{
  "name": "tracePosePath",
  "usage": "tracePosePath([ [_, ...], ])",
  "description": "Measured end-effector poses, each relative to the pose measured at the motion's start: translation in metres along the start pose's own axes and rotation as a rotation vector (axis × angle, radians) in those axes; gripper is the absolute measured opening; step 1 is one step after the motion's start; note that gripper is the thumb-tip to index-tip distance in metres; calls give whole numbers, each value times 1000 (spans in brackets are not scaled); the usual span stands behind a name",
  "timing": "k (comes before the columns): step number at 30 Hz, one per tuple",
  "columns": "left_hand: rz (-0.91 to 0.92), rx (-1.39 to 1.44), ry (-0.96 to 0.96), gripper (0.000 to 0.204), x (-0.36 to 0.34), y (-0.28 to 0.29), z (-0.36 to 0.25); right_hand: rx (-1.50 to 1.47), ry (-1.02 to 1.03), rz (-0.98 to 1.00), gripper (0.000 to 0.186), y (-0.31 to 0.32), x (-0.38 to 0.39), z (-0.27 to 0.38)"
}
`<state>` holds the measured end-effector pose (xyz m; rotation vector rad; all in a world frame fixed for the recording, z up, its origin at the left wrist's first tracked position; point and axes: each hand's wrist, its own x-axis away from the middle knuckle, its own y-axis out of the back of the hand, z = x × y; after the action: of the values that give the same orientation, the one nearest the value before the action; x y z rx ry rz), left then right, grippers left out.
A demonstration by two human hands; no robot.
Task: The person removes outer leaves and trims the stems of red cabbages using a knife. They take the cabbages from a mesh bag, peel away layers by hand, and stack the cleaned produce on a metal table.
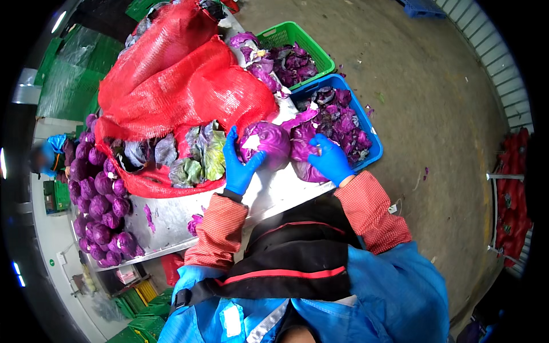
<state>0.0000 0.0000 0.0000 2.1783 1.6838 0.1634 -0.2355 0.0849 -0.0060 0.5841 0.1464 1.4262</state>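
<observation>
A round red cabbage (pixel 267 144) with a pale stem spot rests near the front edge of the metal table. My left hand (pixel 240 166), in a blue glove, cups its left side, thumb and fingers spread around it. To the right of the head, my gloved right hand (pixel 330 161) has its fingers curled on loose purple cabbage leaves (pixel 303 143); the fingertips are partly hidden among them. A big red mesh sack (pixel 189 91) lies open to the left, with green and purple leafy cabbages (pixel 200 151) at its mouth.
A blue crate (pixel 374 140) and a green crate (pixel 311 43), both holding purple leaves, stand at the table's right side. Many peeled red cabbages (pixel 100 200) are piled on the table's left end. Leaf scraps (pixel 195 223) lie on the metal table (pixel 171 228). Another person (pixel 51 157) is far left.
</observation>
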Motion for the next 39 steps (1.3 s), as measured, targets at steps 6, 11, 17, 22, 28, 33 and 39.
tracePosePath([
  [6, 54, -93, -177, 83, -13, -52, -23, 325, 2, -295, 40, 50, -3, -30],
  [11, 571, -364, -406, 93, -31, -17, -54, 324, 372, -41, 64, 35, -9, 47],
  [17, 104, -78, -50, 96, 2, -9, -7, 413, 413, 101, 40, 24, -49, 58],
  [22, 209, 153, 120, 102, 6, -6, -15, 334, 315, -25, 26, 18, -56, 47],
  [28, 466, 213, 37, 105, -13, 15, -15, 98, 5, -111, 56, 21, -43, 27],
  [33, 138, 374, 140, 95, 2, -6, -15, -326, 29, 163, 53, -5, -40, 32],
  [39, 106, -236, -140, 102, 13, -27, -37, -193, -72, -14, 53, -31, -6, 16],
])
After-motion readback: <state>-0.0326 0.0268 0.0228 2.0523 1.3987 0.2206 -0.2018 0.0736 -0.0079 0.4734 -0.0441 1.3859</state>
